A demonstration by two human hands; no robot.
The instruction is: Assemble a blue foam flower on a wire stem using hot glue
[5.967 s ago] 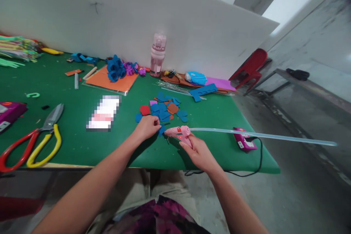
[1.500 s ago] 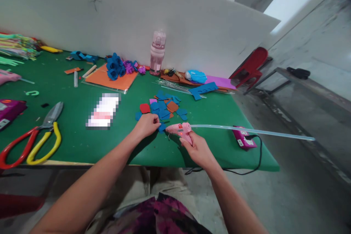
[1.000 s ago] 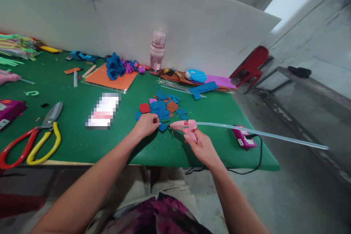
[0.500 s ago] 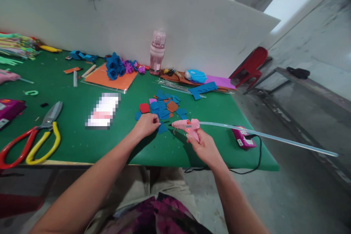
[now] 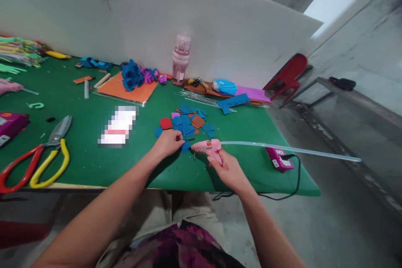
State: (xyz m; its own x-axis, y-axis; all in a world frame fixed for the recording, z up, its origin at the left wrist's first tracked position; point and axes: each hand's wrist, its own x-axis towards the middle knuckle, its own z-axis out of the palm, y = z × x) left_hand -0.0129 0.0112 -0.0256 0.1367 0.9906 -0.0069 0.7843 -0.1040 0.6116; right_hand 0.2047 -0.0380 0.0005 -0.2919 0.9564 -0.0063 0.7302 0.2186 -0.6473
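The pile of cut-outs (image 5: 186,126) lies on the table (image 5: 103,167). Behind the pile stands the bottle (image 5: 181,60); behind the pile and left, flowers (image 5: 132,74) rest on a sheet (image 5: 127,95). Well left of the pile lie the scissors (image 5: 59,133). Before the pile, the right hand (image 5: 228,171) holds the glue gun (image 5: 207,147) and the left hand (image 5: 168,142) a scrap (image 5: 186,147). Right of the pile lies the socket box (image 5: 279,161).
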